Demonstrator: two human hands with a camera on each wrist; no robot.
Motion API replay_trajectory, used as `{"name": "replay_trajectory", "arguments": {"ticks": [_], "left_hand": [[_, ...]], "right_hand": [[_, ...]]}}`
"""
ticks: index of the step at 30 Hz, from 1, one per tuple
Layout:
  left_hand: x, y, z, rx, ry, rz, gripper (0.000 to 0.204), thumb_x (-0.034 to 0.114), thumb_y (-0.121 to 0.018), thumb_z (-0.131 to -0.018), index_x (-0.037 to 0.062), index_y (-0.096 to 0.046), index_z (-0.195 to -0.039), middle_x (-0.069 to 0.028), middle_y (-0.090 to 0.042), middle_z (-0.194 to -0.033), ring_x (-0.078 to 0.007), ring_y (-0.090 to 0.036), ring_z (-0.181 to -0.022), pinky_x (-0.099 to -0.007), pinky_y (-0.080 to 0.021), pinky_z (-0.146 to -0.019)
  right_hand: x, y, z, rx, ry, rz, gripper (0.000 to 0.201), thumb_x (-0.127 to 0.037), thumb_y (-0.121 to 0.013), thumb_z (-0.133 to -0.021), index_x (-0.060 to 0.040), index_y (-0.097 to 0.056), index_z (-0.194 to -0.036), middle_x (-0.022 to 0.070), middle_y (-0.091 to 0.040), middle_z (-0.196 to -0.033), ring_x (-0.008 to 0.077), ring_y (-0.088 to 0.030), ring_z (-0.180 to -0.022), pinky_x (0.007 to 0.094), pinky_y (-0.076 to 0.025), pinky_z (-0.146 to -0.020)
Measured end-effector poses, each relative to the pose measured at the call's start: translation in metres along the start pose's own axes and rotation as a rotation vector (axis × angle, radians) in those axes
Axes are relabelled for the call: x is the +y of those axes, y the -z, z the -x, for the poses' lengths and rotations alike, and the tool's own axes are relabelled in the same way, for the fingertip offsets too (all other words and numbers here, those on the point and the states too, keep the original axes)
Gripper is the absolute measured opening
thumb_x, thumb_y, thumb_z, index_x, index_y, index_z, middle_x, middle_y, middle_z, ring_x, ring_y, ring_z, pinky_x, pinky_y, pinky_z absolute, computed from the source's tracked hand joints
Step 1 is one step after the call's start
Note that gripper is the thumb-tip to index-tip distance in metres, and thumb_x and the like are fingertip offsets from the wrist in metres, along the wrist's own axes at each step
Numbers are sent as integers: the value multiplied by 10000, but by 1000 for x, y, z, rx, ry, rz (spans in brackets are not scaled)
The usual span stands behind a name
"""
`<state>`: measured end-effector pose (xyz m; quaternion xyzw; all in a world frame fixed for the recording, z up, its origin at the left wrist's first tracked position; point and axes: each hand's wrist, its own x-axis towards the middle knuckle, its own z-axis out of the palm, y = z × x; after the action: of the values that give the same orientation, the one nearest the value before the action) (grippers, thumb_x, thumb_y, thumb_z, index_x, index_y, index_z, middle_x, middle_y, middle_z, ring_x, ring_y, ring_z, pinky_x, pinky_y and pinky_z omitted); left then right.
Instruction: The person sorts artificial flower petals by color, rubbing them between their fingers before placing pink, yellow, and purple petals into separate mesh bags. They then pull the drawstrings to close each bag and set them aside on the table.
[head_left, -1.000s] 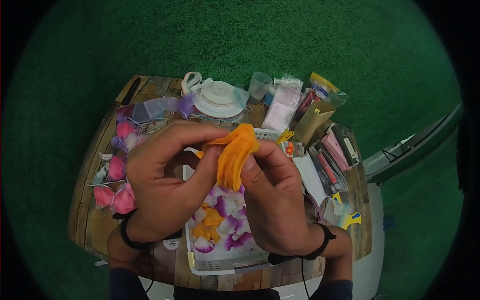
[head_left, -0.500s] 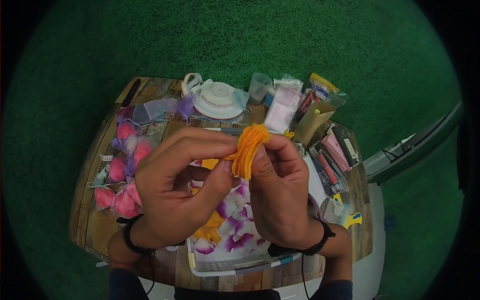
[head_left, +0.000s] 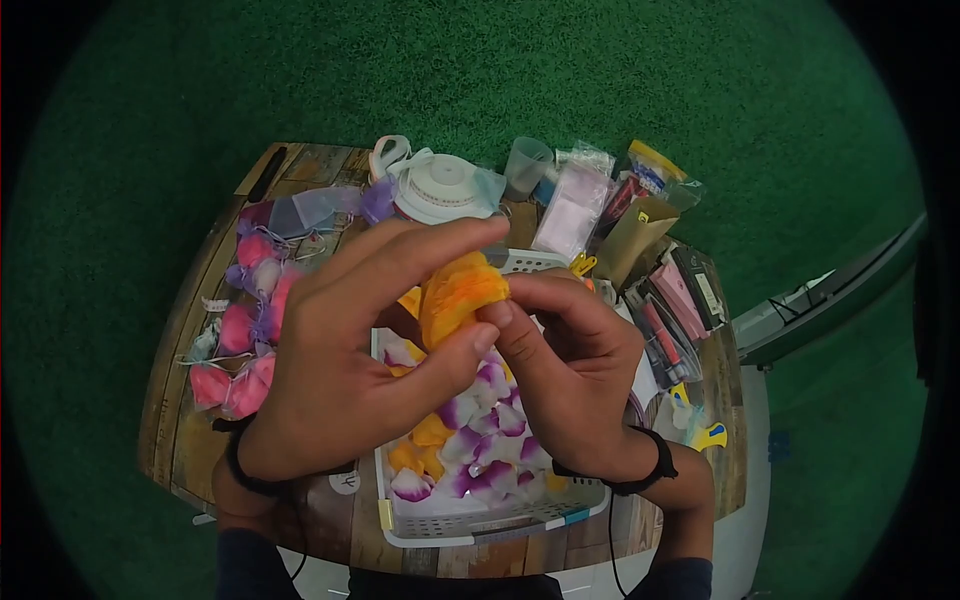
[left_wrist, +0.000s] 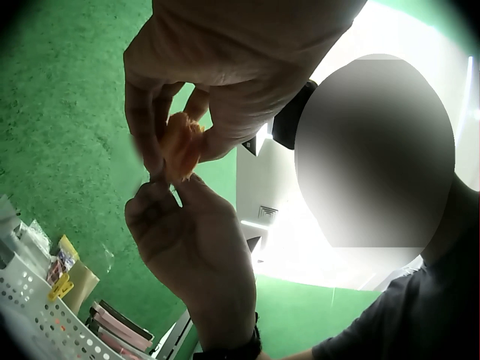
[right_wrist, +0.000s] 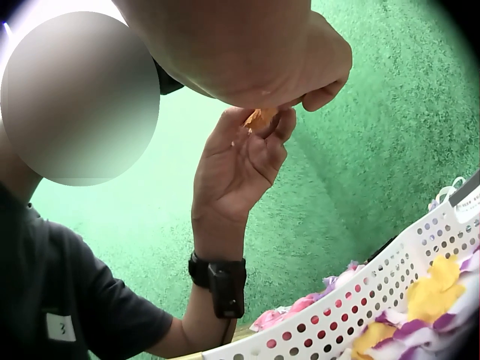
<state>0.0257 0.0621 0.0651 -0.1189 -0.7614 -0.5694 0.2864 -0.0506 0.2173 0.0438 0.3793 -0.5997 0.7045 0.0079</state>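
A bunch of orange artificial flower petals (head_left: 458, 298), layered together, is held up between both hands above a white basket (head_left: 440, 540). My left hand (head_left: 350, 350) curves around the bunch from the left, its thumb below and its fingers above. From the other side, my right hand (head_left: 575, 375) pinches the bunch's right edge between thumb and index finger. In the left wrist view the petals (left_wrist: 182, 146) sit between the left thumb and fingers. Loose white-and-purple petals (head_left: 480, 445) and orange petals lie in the basket below, partly covered by the hands.
Pink and purple filled pouches (head_left: 250, 330) lie on the wooden table's left side. Ribbon rolls (head_left: 445, 185), a clear cup (head_left: 527, 168) and plastic packets (head_left: 575, 205) stand along the back. Notebooks (head_left: 690, 285) and a yellow-handled tool (head_left: 710, 436) lie to the right.
The petal bunch has turned from hanging downward to a rounder, upright-facing fold. My left fingers have spread and risen around it, and the right hand has shifted slightly right.
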Motion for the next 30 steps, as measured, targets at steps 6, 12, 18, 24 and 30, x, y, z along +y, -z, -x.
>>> {"name": "replay_trajectory", "arguments": {"ticks": [6, 12, 18, 24, 30], "left_hand": [[-11, 0, -4, 56, -202, -115, 271, -19, -699, -824, 8, -705, -1093, -104, -676, -982, -126, -672, -796, -227, -542, -622], [-8, -3, -1, 74, -224, -156, 242, -81, -684, -816, 0, -723, -1040, -107, -686, -948, -130, -680, -805, -237, -543, -629], [-10, -5, 1, 22, -231, -198, 240, -5, -702, -856, -11, -700, -1096, -118, -673, -1034, -173, -645, -939, -270, -518, -797], [-6, -8, -3, 37, 282, 448, 245, 78, -667, -923, -56, -652, -1128, -109, -677, -1037, -154, -666, -933, -254, -572, -709], [-14, 2, -2, -62, 256, 313, 210, 86, -671, -923, -66, -664, -1067, -113, -694, -894, -135, -677, -707, -237, -569, -624]], "right_hand": [[4, 1, 0, -43, 2, -15, 241, -9, -675, -904, 47, -620, -1132, 80, -669, -987, 103, -621, -866, 228, -493, -772], [-2, 6, -3, -119, -179, -271, 287, 1, -636, -928, 32, -556, -1202, 76, -671, -1003, 84, -626, -902, 219, -505, -791], [-4, 18, -5, -147, -136, -167, 207, -18, -661, -920, 37, -632, -1118, 60, -686, -953, 72, -633, -851, 215, -510, -743], [-1, 22, -13, -141, 68, 35, 166, -29, -668, -918, 24, -638, -1072, 107, -701, -994, 118, -669, -882, 249, -557, -755], [-17, 25, -23, -250, -126, 24, 205, 1, -674, -893, 28, -632, -1092, 73, -689, -936, 89, -651, -821, 226, -544, -721]]}}
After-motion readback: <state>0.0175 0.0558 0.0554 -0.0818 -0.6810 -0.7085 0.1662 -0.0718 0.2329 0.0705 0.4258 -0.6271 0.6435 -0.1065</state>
